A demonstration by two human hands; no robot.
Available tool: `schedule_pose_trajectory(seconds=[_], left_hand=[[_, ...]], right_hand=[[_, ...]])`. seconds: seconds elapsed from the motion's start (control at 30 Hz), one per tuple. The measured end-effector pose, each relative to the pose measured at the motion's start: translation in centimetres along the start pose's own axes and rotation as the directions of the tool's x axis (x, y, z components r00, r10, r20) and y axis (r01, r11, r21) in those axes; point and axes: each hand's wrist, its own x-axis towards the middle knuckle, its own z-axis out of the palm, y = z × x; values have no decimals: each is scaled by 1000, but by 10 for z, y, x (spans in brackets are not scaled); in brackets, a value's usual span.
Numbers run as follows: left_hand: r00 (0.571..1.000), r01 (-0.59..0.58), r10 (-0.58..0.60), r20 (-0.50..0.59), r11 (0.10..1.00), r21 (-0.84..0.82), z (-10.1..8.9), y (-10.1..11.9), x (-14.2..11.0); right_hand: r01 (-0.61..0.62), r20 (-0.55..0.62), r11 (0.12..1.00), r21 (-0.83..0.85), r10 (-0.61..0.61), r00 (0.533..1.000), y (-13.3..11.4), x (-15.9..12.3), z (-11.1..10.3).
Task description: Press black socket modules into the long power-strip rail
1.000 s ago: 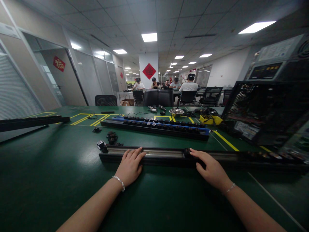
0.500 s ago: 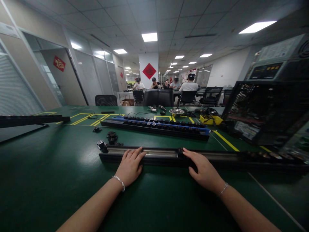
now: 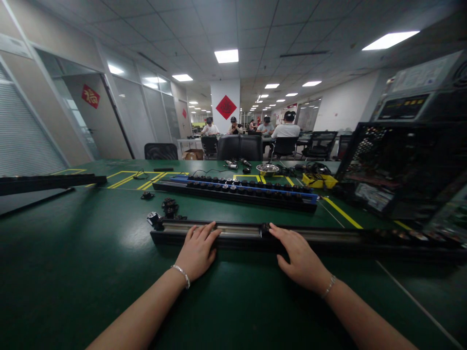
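The small black block (image 3: 265, 230) is shifted leftward along the long black rail (image 3: 237, 244) by the right hand (image 3: 302, 255), and its gap to the left hand (image 3: 197, 249) is narrowed. It is touched with extended fingers, not clasped. The left hand is laid on the rail, nothing gripped; the rail is unmoved on the worktop (image 3: 109, 277)

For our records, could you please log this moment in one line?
left hand: on black rail; right hand: touching small black part; part: within rail
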Motion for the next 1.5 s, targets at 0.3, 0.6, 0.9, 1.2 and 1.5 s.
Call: schedule_pose_trajectory(seconds=[0.3, 0.6, 0.9, 1.2, 1.5], left_hand=[[1000, 3, -3, -6, 1000, 12, 0, 2, 0], [997, -81, 81, -2, 996, -29, 4, 15, 1], [993, -103, 103, 65, 995, -6, 5, 59, 12], [996, -13, 16, 93, 999, -30, 15, 106, 32], [996, 72, -72, 49, 997, 4, 23, 105, 36]], right_hand=[[-9, 8, 1000, -9, 9, 1000, -11, 4, 7], [-50, 37, 998, -46, 52, 998, -23, 9, 5], [-20, -22, 996, -82, 19, 1000, -30, 15, 13], [-5, -43, 995, -98, 1, 999, -31, 14, 16], [32, -33, 982, -186, -39, 999, -30, 12, 22]])
